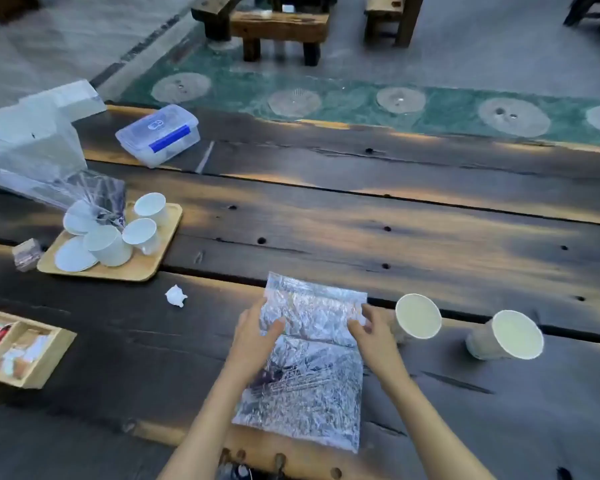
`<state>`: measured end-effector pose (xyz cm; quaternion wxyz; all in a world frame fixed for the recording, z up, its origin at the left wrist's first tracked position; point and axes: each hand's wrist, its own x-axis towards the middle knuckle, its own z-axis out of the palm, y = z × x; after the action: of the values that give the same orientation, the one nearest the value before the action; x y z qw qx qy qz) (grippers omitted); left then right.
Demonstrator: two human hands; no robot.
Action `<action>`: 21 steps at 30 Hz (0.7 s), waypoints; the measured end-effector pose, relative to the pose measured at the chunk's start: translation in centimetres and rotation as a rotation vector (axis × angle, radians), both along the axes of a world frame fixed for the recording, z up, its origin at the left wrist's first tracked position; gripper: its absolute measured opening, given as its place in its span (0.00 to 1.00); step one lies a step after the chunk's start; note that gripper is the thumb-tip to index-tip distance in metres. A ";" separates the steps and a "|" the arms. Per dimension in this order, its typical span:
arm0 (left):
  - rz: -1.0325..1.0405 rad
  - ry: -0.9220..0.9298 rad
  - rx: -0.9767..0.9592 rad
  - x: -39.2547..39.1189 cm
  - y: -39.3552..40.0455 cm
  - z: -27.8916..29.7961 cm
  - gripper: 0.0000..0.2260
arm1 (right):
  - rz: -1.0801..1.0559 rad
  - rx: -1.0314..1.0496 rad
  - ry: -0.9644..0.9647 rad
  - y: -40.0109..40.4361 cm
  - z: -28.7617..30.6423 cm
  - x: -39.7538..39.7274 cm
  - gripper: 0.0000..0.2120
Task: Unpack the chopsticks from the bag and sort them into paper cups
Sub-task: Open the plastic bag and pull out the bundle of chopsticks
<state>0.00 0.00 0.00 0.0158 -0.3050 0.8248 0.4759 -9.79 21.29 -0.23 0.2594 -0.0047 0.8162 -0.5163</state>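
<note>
We see a crinkled, clear plastic bag (309, 362) lying flat on the dark wooden surface (430, 237), its mouth end pointing away from us. Its contents show only as a dark blur. Right of it stand two white paper cups (418, 316) (506, 336), upright, open, apart from each other.

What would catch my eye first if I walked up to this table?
Probably the crinkly clear plastic bag lying at the near edge of the dark wooden table, with the left hand and right hand at its top end. Just to its right stand two paper cups, both empty.
</note>
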 end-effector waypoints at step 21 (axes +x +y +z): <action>0.323 -0.158 0.276 -9.9 -7.4 -9.3 0.11 | -0.388 0.079 -0.322 -3.1 -7.6 -6.6 0.09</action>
<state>-9.90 -7.42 -9.34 0.0453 -0.4642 0.6887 0.5551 -16.35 18.19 -7.81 0.2822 0.2443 0.7694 -0.5183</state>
